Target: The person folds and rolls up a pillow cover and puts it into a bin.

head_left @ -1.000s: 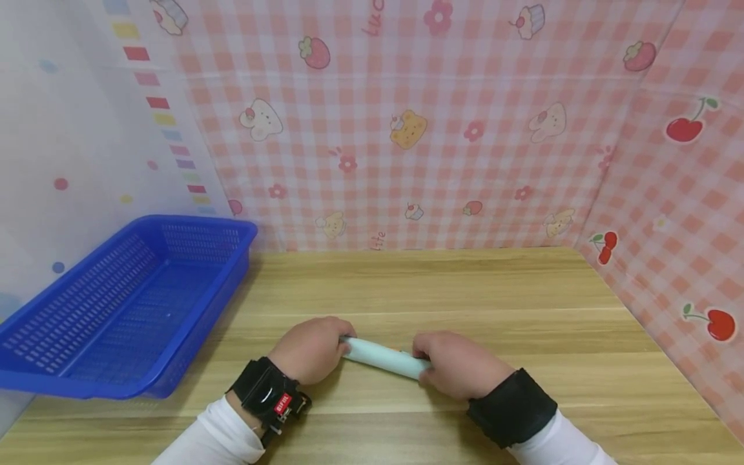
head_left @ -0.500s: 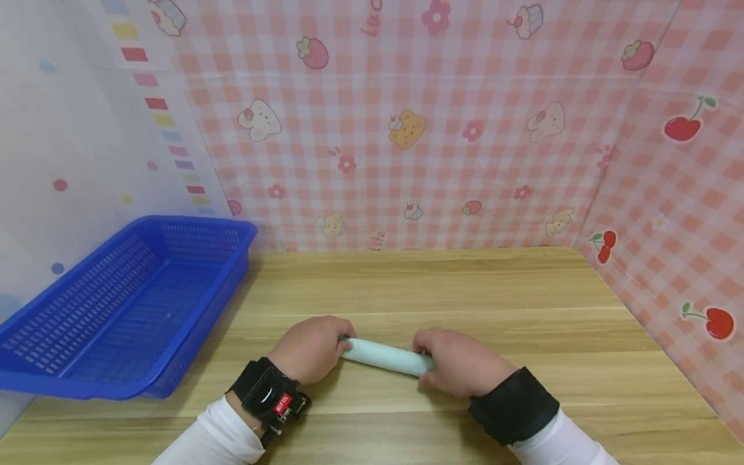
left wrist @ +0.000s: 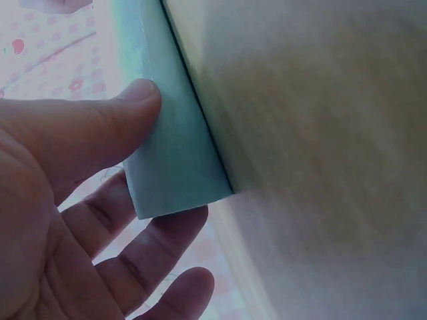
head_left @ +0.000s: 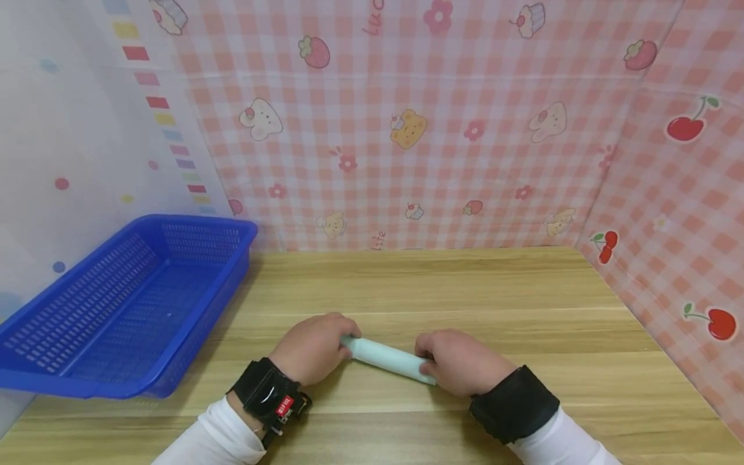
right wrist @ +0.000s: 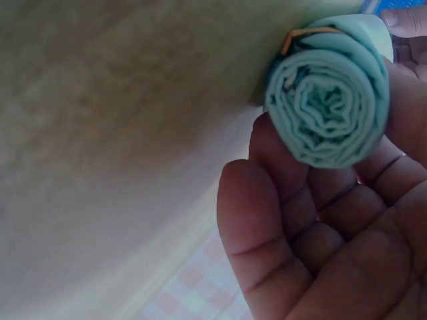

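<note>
A mint-green cloth rolled into a tight tube [head_left: 391,359] lies across the front middle of the table, between both hands. Its left end is pinched by my left hand [head_left: 314,349], thumb on the near side and fingers behind. In the left wrist view the thumb presses on the cloth's smooth outer layer [left wrist: 173,153], while the lower fingers stay loose. My right hand [head_left: 462,363] grips the other end. Seen from the right wrist, the roll's end [right wrist: 327,110] shows wound, wrinkled layers with a small orange strip [right wrist: 313,32] at the edge.
A blue perforated plastic basket [head_left: 203,310] stands at the left of the wood-grain table [head_left: 418,284]. Pink checked sheeting [head_left: 372,168] rises along the back and right, with white patterned sheeting [head_left: 75,129] on the left.
The roll has turned a little between the hands, and the orange bit seen behind it one second ago is hidden in the head view. Both hands stay nearly in place.
</note>
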The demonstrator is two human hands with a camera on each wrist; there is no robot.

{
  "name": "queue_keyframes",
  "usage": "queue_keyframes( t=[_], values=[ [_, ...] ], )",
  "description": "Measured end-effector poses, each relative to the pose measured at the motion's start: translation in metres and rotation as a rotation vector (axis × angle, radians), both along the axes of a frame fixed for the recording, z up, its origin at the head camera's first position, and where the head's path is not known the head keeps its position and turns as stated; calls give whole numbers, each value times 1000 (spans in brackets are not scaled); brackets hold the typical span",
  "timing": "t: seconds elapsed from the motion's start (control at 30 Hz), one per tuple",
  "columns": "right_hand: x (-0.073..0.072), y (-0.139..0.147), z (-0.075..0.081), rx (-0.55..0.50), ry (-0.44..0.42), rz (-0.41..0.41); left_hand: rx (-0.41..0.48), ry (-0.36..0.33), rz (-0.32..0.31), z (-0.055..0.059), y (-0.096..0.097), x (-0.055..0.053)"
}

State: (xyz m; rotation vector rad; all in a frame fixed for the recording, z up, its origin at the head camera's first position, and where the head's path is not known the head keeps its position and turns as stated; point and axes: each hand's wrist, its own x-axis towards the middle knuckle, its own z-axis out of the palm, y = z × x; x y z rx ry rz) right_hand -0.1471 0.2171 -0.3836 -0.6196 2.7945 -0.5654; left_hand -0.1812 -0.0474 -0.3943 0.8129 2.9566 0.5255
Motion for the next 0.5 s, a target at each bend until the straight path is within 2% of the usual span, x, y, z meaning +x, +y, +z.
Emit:
queue_keyframes(
  t=[0.13, 0.33, 0.5],
  values=[
    [1, 2, 0, -3, 14, 19, -12, 5, 10, -1, 1, 1],
    [1, 1, 2, 0, 12, 2, -14, -17, 29, 0, 2, -1],
    [1, 0, 2, -9, 1, 0, -15, -25, 18, -1, 1, 0]
  ],
)
